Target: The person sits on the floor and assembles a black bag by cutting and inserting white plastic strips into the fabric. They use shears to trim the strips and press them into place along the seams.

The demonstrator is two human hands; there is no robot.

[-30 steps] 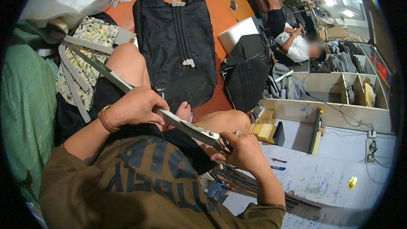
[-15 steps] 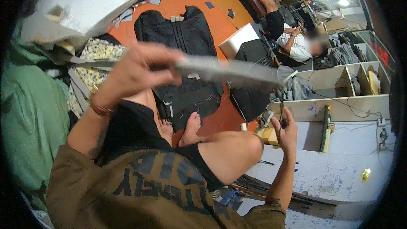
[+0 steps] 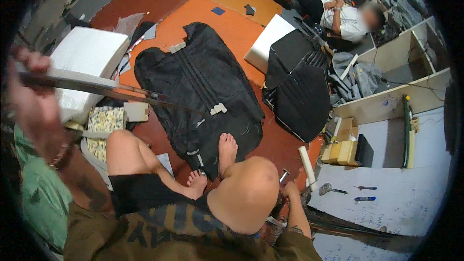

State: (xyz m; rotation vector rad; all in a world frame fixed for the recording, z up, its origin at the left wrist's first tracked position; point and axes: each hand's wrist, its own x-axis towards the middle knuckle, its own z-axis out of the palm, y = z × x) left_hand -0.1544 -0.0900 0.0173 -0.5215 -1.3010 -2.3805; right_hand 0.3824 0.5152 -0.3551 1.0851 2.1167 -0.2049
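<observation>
Raised at the far left, my left hand (image 3: pixel 36 92) is closed around a long, flat grey strip (image 3: pixel 111 86), smeared by motion. The strip reaches rightward in the air, its far end above the black padded cover (image 3: pixel 212 67) on the floor. That cover has stitched ribs and small pale pieces on it. Low beside my right knee, my right hand (image 3: pixel 290 191) has its fingers curled, partly hidden by the knee. A metal tool end (image 3: pixel 284 176) stands up next to its fingers; whether the hand grips it is unclear.
A second black padded piece (image 3: pixel 302 84) leans by a white foam block (image 3: pixel 270 41). At right, a white board (image 3: pixel 386 208) carries pens and a small brush-like tool. A white foam slab (image 3: pixel 92 50) stands left. Another person (image 3: pixel 345 21) reclines at the back right.
My left hand has swung left, carrying the grey strip. My right hand has dropped from the right to beside my knee. The view has shifted.
</observation>
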